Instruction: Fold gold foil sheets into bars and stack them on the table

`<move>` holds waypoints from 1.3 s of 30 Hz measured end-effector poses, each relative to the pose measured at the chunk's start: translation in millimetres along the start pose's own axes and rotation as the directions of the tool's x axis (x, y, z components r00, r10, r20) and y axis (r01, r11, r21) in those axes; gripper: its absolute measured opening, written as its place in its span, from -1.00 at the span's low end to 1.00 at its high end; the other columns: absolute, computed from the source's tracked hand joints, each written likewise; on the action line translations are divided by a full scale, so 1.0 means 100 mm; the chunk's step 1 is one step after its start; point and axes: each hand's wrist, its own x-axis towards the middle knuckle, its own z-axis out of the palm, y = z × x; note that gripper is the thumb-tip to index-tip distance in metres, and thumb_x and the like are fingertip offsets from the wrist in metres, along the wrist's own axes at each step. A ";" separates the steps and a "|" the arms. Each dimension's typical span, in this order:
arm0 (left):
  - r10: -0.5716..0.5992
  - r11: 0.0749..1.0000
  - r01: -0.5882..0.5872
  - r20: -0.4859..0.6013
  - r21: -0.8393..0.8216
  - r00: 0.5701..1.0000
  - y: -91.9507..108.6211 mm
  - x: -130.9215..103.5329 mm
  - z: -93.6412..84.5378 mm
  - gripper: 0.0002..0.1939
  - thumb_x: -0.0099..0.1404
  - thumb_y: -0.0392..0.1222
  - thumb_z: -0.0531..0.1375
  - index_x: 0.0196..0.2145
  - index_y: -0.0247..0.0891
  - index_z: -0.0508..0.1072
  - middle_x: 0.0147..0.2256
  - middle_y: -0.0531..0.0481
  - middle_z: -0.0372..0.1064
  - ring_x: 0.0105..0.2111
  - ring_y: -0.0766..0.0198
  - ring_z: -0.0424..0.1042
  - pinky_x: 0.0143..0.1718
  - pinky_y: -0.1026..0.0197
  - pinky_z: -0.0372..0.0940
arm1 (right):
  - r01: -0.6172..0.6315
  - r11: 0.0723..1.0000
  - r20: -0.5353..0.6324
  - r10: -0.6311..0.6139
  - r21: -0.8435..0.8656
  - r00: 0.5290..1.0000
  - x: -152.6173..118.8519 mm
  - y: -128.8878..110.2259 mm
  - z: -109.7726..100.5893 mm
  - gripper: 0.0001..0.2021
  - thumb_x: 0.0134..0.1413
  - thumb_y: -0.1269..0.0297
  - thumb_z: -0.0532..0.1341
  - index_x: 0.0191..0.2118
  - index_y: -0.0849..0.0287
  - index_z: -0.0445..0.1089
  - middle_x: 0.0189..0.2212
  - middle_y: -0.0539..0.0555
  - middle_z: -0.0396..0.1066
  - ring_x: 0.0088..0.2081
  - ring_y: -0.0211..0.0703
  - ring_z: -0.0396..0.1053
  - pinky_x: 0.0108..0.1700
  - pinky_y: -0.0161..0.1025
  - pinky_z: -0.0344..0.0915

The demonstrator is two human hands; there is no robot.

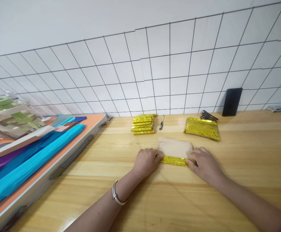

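A beige sheet (175, 147) lies on the wooden table, with a strip of shiny gold foil paper (173, 160) along its near edge, looking like a fold. My left hand (147, 161) pinches the strip's left end between thumb and fingers. At the opposite end, my right hand (203, 162) is closed on the strip and partly hides the sheet's right corner. Beyond my hands sits a pile of narrow folded gold strips (142, 125). A stack of flat gold foil sheets (202, 129) rests farther right, a black clip (208, 116) at its back edge.
Between the gold piles lies a pen (162, 123). A black phone-like slab (232, 102) leans on the tiled wall. On the left, an orange-topped board (92, 120) holds blue and purple paper rolls (46, 154) and a green-and-white plastic container (12, 119).
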 end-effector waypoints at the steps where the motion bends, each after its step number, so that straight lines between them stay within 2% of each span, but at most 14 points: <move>1: 0.001 1.000 -0.001 0.002 0.007 1.000 0.00 0.01 0.01 -0.59 0.32 0.06 -0.06 -0.38 -0.23 0.45 -0.35 -0.09 0.45 -0.33 0.16 0.40 -0.27 0.18 0.15 | -0.001 1.000 0.002 0.001 -0.003 1.000 0.00 0.00 0.00 -0.79 0.07 0.26 0.10 -0.55 0.14 0.26 -0.48 0.06 0.32 -0.32 -0.11 0.18 -0.26 -0.21 0.08; 6: -0.002 1.000 0.002 0.015 0.022 1.000 -0.03 0.04 0.05 -0.56 0.33 0.08 -0.10 -0.36 -0.22 0.45 -0.35 -0.09 0.47 -0.35 0.14 0.43 -0.27 0.16 0.17 | -0.001 1.000 0.015 0.001 -0.013 1.000 0.00 -0.01 -0.01 -0.80 0.07 0.26 0.10 -0.54 0.13 0.26 -0.45 0.06 0.34 -0.31 -0.09 0.18 -0.25 -0.20 0.08; 16: 0.055 0.997 -0.052 0.057 -0.048 0.997 -0.10 -0.02 -0.04 -0.55 0.34 0.05 -0.10 -0.46 -0.22 0.44 -0.41 -0.03 0.46 -0.38 0.23 0.40 -0.29 0.22 0.14 | 0.012 0.999 -0.008 -0.012 0.045 1.000 0.00 0.05 -0.01 -0.74 0.05 0.29 0.12 -0.62 0.14 0.13 -0.53 0.02 0.28 -0.38 -0.14 0.17 -0.30 -0.22 0.07; 21: 0.051 0.997 -0.050 0.024 -0.057 0.998 -0.14 -0.03 0.00 -0.57 0.35 0.01 -0.10 -0.49 -0.23 0.40 -0.45 -0.02 0.43 -0.41 0.23 0.38 -0.30 0.22 0.15 | 0.010 0.999 -0.014 -0.009 0.052 1.000 0.00 0.06 -0.01 -0.73 0.05 0.29 0.11 -0.62 0.13 0.13 -0.53 0.03 0.27 -0.37 -0.13 0.18 -0.31 -0.22 0.07; 25: -0.011 0.997 0.003 -0.108 -0.078 0.994 -0.03 -0.11 -0.07 -0.65 0.36 -0.07 -0.10 -0.37 -0.24 0.39 -0.36 -0.08 0.42 -0.29 0.19 0.38 -0.23 0.19 0.20 | 0.014 0.998 -0.006 -0.014 0.056 1.000 0.00 0.08 0.02 -0.75 0.05 0.29 0.12 -0.60 0.13 0.14 -0.50 0.03 0.28 -0.35 -0.13 0.18 -0.28 -0.21 0.08; 26: 0.020 0.996 -0.032 -0.135 -0.088 0.991 0.03 -0.15 -0.09 -0.66 0.37 -0.09 -0.12 -0.30 -0.24 0.40 -0.29 -0.11 0.42 -0.22 0.17 0.37 -0.16 0.16 0.20 | 0.015 0.998 -0.002 -0.015 0.056 1.000 0.00 0.08 0.02 -0.76 0.05 0.29 0.12 -0.59 0.13 0.15 -0.50 0.03 0.29 -0.34 -0.13 0.18 -0.28 -0.21 0.08; 28: 0.192 0.970 -0.207 -0.120 -0.124 0.974 0.18 -0.25 -0.12 -0.66 0.37 -0.08 -0.12 -0.08 -0.23 0.35 -0.08 -0.13 0.36 -0.05 0.17 0.30 -0.01 0.14 0.15 | 0.016 0.998 0.006 -0.016 0.055 1.000 0.00 0.09 0.02 -0.75 0.06 0.28 0.12 -0.59 0.14 0.15 -0.50 0.03 0.29 -0.34 -0.12 0.18 -0.28 -0.20 0.08; 30: 0.376 0.916 -0.378 -0.044 -0.131 0.926 0.32 -0.36 -0.11 -0.51 0.34 0.02 -0.08 0.13 -0.27 0.17 0.15 -0.16 0.12 0.16 0.11 0.07 0.15 0.09 0.02 | 0.023 0.998 0.009 -0.023 0.053 1.000 0.00 0.09 0.01 -0.76 0.06 0.28 0.11 -0.59 0.14 0.16 -0.49 0.04 0.29 -0.34 -0.12 0.18 -0.27 -0.20 0.08; 31: 0.417 0.901 -0.414 0.001 -0.131 0.909 0.38 -0.41 -0.10 -0.39 0.31 0.12 -0.07 0.18 -0.33 0.09 0.21 -0.19 -0.01 0.22 0.05 -0.05 0.19 0.06 -0.04 | 0.027 0.998 0.009 -0.027 0.053 1.000 0.00 0.09 0.01 -0.76 0.06 0.28 0.11 -0.58 0.14 0.17 -0.49 0.04 0.29 -0.33 -0.12 0.18 -0.27 -0.19 0.08; 34: 0.457 0.887 -0.441 0.112 -0.140 0.883 0.48 -0.49 -0.06 -0.19 0.26 0.27 -0.14 0.23 -0.42 -0.03 0.26 -0.24 -0.19 0.26 -0.01 -0.26 0.23 0.02 -0.15 | 0.042 0.998 0.007 -0.042 0.055 0.999 0.00 0.09 0.01 -0.78 0.07 0.29 0.11 -0.57 0.13 0.17 -0.47 0.05 0.30 -0.32 -0.11 0.18 -0.26 -0.19 0.08; 39: 0.432 0.900 -0.415 0.145 -0.135 0.890 0.47 -0.50 -0.06 -0.17 0.25 0.30 -0.18 0.24 -0.43 -0.03 0.26 -0.25 -0.23 0.26 -0.03 -0.29 0.25 0.00 -0.20 | 0.050 0.998 0.031 -0.051 0.048 0.998 0.01 0.11 0.02 -0.79 0.08 0.27 0.11 -0.55 0.12 0.20 -0.47 0.05 0.29 -0.32 -0.10 0.18 -0.26 -0.19 0.08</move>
